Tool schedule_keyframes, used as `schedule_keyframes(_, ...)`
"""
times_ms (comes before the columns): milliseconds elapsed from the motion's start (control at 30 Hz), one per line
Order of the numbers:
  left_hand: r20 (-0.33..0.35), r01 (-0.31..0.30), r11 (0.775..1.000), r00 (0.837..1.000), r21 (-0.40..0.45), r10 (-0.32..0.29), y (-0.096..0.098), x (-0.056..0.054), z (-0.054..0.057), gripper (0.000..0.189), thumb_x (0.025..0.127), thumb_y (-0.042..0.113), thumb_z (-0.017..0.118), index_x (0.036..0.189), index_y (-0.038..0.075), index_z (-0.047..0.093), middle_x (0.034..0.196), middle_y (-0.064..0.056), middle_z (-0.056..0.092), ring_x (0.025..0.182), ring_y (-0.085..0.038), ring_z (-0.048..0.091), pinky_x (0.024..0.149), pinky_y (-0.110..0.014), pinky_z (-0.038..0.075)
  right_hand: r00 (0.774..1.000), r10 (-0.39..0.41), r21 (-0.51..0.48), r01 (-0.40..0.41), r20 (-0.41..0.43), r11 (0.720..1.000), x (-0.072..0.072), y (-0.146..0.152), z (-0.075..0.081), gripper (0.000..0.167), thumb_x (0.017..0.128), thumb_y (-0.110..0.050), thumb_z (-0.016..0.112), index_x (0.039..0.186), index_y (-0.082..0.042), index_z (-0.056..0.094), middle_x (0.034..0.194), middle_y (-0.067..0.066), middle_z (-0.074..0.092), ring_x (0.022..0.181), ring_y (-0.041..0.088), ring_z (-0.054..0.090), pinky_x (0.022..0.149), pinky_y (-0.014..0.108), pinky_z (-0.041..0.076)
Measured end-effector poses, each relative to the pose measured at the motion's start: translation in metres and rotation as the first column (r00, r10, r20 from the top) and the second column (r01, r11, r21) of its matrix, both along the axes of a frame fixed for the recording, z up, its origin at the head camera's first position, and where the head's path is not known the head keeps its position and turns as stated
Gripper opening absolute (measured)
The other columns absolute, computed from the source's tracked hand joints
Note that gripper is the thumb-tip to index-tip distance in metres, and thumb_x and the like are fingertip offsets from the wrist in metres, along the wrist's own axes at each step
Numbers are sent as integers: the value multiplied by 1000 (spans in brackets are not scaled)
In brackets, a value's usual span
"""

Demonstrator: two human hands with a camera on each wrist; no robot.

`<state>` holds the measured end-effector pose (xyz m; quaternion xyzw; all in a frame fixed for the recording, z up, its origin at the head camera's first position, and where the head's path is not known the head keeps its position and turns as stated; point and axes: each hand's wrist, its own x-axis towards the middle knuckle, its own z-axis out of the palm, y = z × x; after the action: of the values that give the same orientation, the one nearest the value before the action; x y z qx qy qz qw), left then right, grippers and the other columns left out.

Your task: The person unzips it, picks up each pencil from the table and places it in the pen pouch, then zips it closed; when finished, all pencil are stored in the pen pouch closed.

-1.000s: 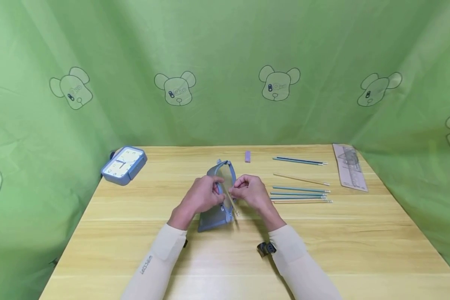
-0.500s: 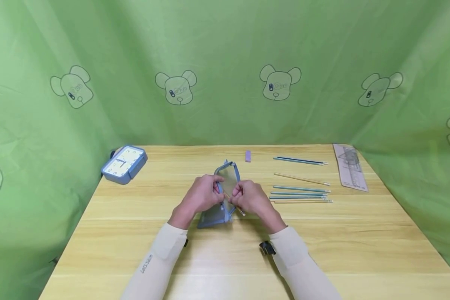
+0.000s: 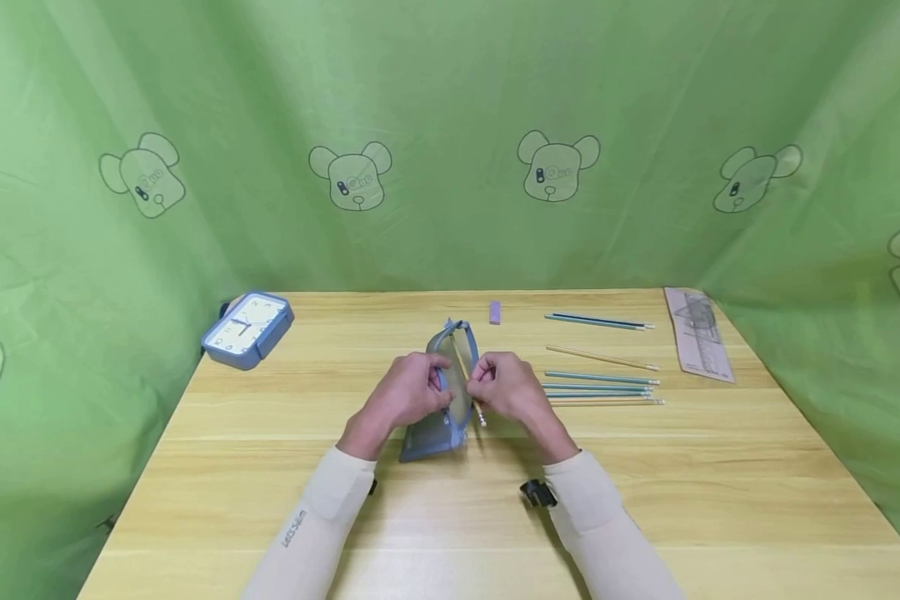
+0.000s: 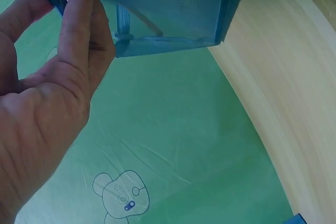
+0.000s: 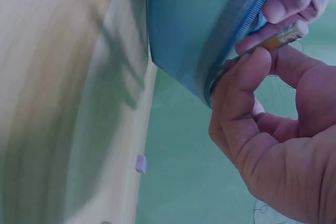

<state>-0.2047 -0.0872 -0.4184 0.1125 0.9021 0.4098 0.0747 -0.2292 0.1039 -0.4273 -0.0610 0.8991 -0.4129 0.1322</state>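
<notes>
Two hands meet over the wooden table point(image 3: 720, 500): the left hand point(image 3: 408, 390) pinches one edge of a blue mesh zip pencil case point(image 3: 427, 437), its mouth gaping, while the right hand point(image 3: 508, 389) grips a yellow pencil point(image 5: 274, 42) slanting into it, eraser end outside. Other pencils point(image 3: 600, 377) lie to the right

The head view is bright, with pale glare on the near middle of the table point(image 3: 435, 521); both wrist views are dimmer and bluish, the right showing soft-edged shadows.
</notes>
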Motion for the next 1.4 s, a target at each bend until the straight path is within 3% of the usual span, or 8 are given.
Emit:
schedule_keyframes(300,-6,39,998,999,46,-39,5,0,-5,53,86,1,82,137,-7,68,84,-8,72,70,-11,63,62,-21,56,1000,-28,-76,28,-1,997,-4,-5,-8,8,93,-3,73,90,-8,69,76,5,74,67,23,73,55,21,47)
schedule_keyframes(600,39,-38,990,999,133,33,4,-1,-6,53,89,4,82,140,-4,67,87,-7,73,71,-11,66,64,-23,57,995,-68,-82,62,-72,995,-5,-8,-16,11,92,-4,82,91,-6,71,84,7,76,70,12,69,61,21,54)
schedule_keyframes(867,91,-66,986,995,155,52,-4,-3,-3,56,90,3,81,142,-5,64,86,-7,69,69,-13,69,64,-24,58,992,-40,-131,24,-123,991,-5,-2,-9,8,95,-3,79,96,-4,71,92,12,77,78,15,72,70,27,61)
schedule_keyframes(1133,93,-71,989,994,130,60,-11,-2,0,57,90,4,82,143,-5,64,86,-6,69,68,-13,71,66,-24,58,982,18,-153,-47,-187,987,-15,37,-2,13,96,-6,78,106,-2,72,104,16,77,90,16,70,80,20,59)
schedule_keyframes(1400,91,-58,991,995,120,47,-13,0,4,56,89,2,82,141,-5,65,85,-7,69,66,-13,71,66,-24,57,976,78,-104,-101,-205,989,-18,112,3,25,100,-6,74,123,3,69,117,23,74,100,14,69,85,15,58)
